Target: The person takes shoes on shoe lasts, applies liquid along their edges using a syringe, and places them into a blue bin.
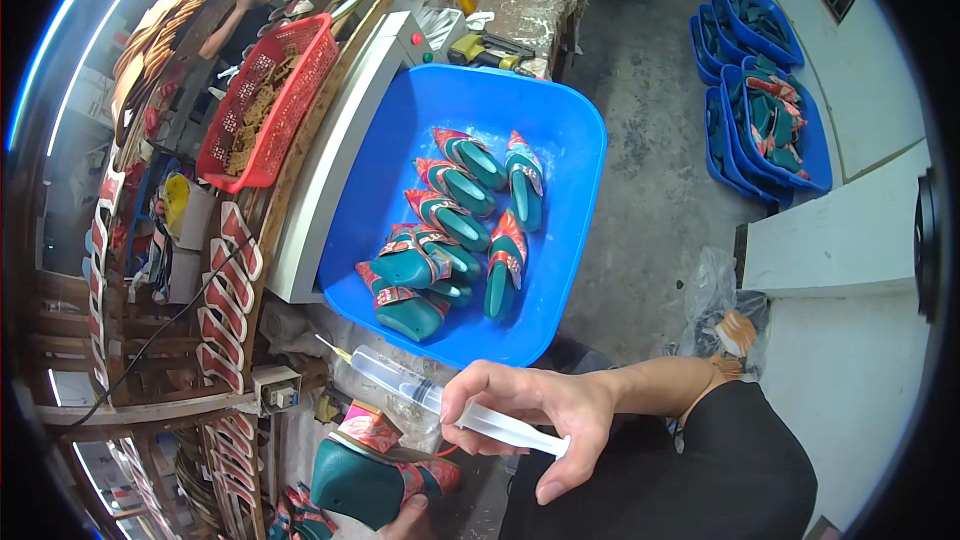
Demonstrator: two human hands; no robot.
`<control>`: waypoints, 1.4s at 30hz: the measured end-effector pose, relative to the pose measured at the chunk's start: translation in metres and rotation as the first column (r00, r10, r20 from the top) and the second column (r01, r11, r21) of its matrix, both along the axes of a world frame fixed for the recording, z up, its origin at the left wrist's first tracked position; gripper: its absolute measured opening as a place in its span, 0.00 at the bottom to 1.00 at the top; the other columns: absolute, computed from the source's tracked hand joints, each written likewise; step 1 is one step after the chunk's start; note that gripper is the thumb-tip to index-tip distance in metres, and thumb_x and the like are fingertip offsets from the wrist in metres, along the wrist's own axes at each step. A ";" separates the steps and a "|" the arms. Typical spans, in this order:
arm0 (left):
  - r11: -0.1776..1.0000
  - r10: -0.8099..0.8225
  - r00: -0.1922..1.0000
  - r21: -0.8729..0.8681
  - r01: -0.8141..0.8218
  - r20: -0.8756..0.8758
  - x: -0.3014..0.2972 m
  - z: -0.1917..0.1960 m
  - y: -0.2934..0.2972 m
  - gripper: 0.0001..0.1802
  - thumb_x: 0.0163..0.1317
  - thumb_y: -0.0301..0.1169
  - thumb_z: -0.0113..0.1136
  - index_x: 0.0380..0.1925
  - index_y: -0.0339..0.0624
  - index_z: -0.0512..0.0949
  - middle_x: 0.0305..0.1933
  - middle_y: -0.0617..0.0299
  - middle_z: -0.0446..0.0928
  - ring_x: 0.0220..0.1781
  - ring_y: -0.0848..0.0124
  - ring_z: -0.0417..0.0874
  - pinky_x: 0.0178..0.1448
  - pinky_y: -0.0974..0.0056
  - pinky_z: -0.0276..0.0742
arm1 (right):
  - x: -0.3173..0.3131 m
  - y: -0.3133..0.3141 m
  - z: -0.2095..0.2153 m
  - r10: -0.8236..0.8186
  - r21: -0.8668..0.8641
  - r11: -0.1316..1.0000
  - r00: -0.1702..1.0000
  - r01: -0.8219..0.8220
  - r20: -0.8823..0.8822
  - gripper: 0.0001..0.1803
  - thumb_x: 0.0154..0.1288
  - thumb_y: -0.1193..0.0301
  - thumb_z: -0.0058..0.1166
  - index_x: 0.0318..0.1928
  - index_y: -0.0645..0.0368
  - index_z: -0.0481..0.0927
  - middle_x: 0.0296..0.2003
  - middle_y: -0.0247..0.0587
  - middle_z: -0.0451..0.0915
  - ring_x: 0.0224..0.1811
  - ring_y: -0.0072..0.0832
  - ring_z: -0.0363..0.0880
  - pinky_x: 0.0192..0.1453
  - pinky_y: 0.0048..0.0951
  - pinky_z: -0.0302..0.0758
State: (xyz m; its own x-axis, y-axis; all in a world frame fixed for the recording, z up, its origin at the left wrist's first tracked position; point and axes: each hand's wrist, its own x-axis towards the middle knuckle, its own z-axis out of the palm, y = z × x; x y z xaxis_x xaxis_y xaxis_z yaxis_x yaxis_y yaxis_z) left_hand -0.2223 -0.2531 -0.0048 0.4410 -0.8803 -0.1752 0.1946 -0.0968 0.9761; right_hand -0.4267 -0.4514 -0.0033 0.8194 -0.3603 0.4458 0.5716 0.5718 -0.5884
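A clear plastic syringe with a thin needle lies across my right hand. My fingers wrap its barrel, and its white plunger end meets the base of my thumb. The needle points toward the upper left. Below it, my left hand grips a green shoe last fitted with a red patterned upper; only part of that hand shows at the lower edge. The needle tip is apart from this last. Ahead, a blue tub holds several similar lasts with red patterned straps, loosely grouped.
A red basket of tan pieces stands on the left bench beside a white machine housing. Shoe soles hang on a rack. Blue tubs line the right wall. Another person's arm shows at far left.
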 end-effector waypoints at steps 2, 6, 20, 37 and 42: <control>1.000 -0.018 1.000 0.007 0.018 0.014 0.002 -0.001 -0.003 0.51 0.46 0.35 0.73 0.70 0.33 0.59 0.56 0.56 0.74 0.55 0.65 0.76 0.60 0.59 0.73 | -0.002 0.001 0.001 -0.019 -0.014 1.000 1.000 0.018 -0.024 0.52 0.45 0.70 0.75 0.69 0.53 0.55 0.43 0.38 0.68 0.39 0.20 0.67 0.41 0.22 0.67; 0.998 -0.058 0.998 0.016 0.057 0.031 0.003 0.000 -0.008 0.52 0.45 0.35 0.73 0.70 0.33 0.59 0.55 0.57 0.74 0.53 0.67 0.76 0.59 0.60 0.73 | -0.006 -0.003 0.002 0.003 -0.016 1.000 0.998 -0.004 -0.069 0.48 0.47 0.72 0.74 0.67 0.55 0.59 0.51 0.43 0.72 0.41 0.22 0.70 0.45 0.25 0.71; 0.974 -0.221 0.969 0.066 0.215 0.108 0.003 0.002 -0.027 0.54 0.43 0.36 0.76 0.70 0.33 0.58 0.52 0.61 0.74 0.49 0.71 0.77 0.55 0.64 0.73 | -0.011 -0.006 -0.012 0.050 -0.007 0.999 0.997 -0.050 -0.054 0.48 0.49 0.72 0.74 0.69 0.55 0.60 0.52 0.41 0.74 0.42 0.22 0.72 0.48 0.26 0.72; 0.968 -0.113 0.392 0.013 0.249 0.913 0.013 0.042 -0.021 0.35 0.54 0.38 0.71 0.59 0.34 0.70 0.58 0.41 0.76 0.60 0.43 0.77 0.68 0.37 0.65 | -0.033 -0.030 0.010 0.098 -0.099 0.990 0.995 -0.097 0.004 0.43 0.52 0.65 0.69 0.67 0.64 0.64 0.47 0.43 0.75 0.42 0.22 0.72 0.44 0.24 0.70; 0.950 -0.057 0.061 0.035 0.309 0.997 0.028 0.072 -0.015 0.20 0.63 0.32 0.57 0.55 0.42 0.72 0.58 0.47 0.79 0.60 0.46 0.78 0.74 0.39 0.56 | -0.032 -0.029 0.024 0.025 -0.111 0.994 0.997 -0.017 0.071 0.37 0.47 0.57 0.68 0.52 0.75 0.76 0.36 0.49 0.79 0.28 0.26 0.74 0.29 0.26 0.70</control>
State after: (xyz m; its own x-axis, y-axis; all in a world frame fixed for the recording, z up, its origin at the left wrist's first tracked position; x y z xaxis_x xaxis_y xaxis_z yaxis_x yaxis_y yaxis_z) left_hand -0.1947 -0.2678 0.0671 -0.0789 -0.9153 0.3950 -0.9445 0.1954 0.2639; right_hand -0.4584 -0.4806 0.0204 0.7906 -0.2890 0.5398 0.6033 0.5184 -0.6061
